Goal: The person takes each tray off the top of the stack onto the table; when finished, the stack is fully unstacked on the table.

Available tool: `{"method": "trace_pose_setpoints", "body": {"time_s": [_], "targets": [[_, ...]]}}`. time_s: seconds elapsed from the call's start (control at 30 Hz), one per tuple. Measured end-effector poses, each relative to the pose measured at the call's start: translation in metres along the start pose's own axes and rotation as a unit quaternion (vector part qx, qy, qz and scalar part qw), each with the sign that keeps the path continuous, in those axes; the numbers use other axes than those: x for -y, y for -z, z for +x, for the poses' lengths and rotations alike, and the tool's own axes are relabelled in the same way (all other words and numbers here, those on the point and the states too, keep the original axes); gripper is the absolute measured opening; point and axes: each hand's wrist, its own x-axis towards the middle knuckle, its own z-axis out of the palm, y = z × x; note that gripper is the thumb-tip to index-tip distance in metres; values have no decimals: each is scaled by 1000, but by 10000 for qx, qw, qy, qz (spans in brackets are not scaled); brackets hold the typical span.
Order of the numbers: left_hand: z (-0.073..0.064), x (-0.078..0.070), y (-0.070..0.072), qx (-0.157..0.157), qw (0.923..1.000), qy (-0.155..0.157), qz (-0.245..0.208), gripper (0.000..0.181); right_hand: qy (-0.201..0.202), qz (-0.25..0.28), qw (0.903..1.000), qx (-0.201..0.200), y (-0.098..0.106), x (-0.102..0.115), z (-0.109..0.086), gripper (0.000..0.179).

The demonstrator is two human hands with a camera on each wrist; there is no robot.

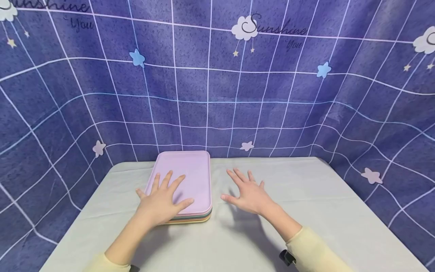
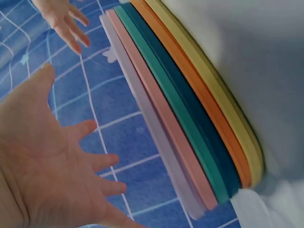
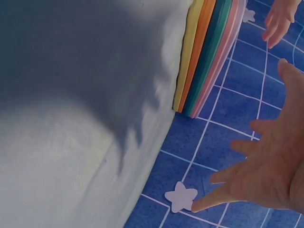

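Note:
A stack of rectangular trays lies left of the table's middle, with a lilac tray [image 1: 193,170] on top. In the left wrist view its edges show pink, green [image 2: 166,95], dark blue, orange [image 2: 204,99] and yellow layers below the lilac one. My left hand [image 1: 159,202] hovers over the stack's near left part with fingers spread, apart from it in the left wrist view. To the right of the stack, above the table, my right hand [image 1: 250,194] is held with spread fingers and nothing in it.
A pale cloth covers the table [image 1: 289,181]. Behind and on both sides hangs a blue curtain [image 1: 224,87] with a white grid, stars and clouds. A dark band [image 1: 287,257] sits by the right sleeve. The right hand's shadow falls on the cloth.

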Motion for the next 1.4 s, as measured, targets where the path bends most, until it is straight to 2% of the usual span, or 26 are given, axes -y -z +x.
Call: {"method": "trace_pose_setpoints", "body": {"time_s": [0.2, 0.4, 0.53, 0.63, 0.73, 0.8, 0.93, 1.13, 1.27, 1.4], "targets": [[2, 13, 0, -11, 9998, 54, -183, 89, -10, 140, 9999, 82, -5, 0, 3, 89], [6, 33, -10, -197, 9958, 16, -893, 83, -58, 285, 9995, 143, -8, 1, 4, 85], [6, 48, -16, -404, 9873, -122, -1531, 76, -30, 363, 9992, 183, -11, 1, 5, 84], [7, 58, -19, -701, 9769, -218, -2007, 72, 1, 450, 9988, 188, -13, 1, 6, 83], [7, 65, -22, -947, 9660, -178, -2398, 71, -2, 499, 9985, 207, -15, 2, 6, 84], [7, 70, -25, -1019, 9614, -71, -2553, 73, 5, 566, 9982, 222, -17, 3, 7, 84], [5, 77, -27, -880, 9561, 219, -2786, 75, 99, 799, 9963, 293, -21, 5, 8, 82], [3, 81, -27, -666, 9475, 477, -3091, 75, 542, 1262, 9892, 512, -29, 9, 12, 81], [1, 80, -27, -506, 9466, 620, -3122, 78, 625, 1726, 9790, 884, -35, 13, 15, 80], [1, 80, -27, -323, 9472, 811, -3086, 82, 632, 2201, 9643, 1328, -41, 18, 18, 80]]}}
